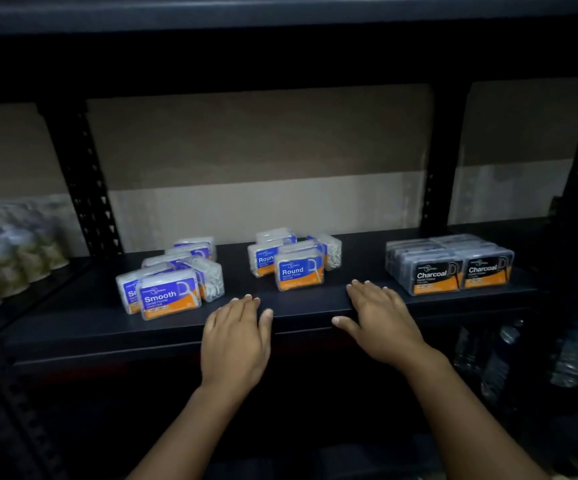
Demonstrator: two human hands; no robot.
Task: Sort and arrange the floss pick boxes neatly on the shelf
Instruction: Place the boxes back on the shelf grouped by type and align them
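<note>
Three groups of floss pick boxes stand on the dark shelf (315,306). At the left are several clear "Smooth" boxes (169,296) with blue and orange labels, loosely lined front to back. In the middle sit several "Round" boxes (298,268), unevenly placed. At the right are several dark "Charcoal" boxes (453,266) packed in tidy rows. My left hand (235,341) lies flat on the shelf's front edge, between the Smooth and Round groups, holding nothing. My right hand (381,317) rests flat on the edge between the Round and Charcoal groups, fingers straight.
Black perforated uprights (86,188) frame the bay, with a cardboard-coloured back panel behind. Blurred packets (13,244) fill the neighbouring bay at the left. Bottles (495,358) stand on a lower shelf at the right. Another shelf board (280,15) runs overhead.
</note>
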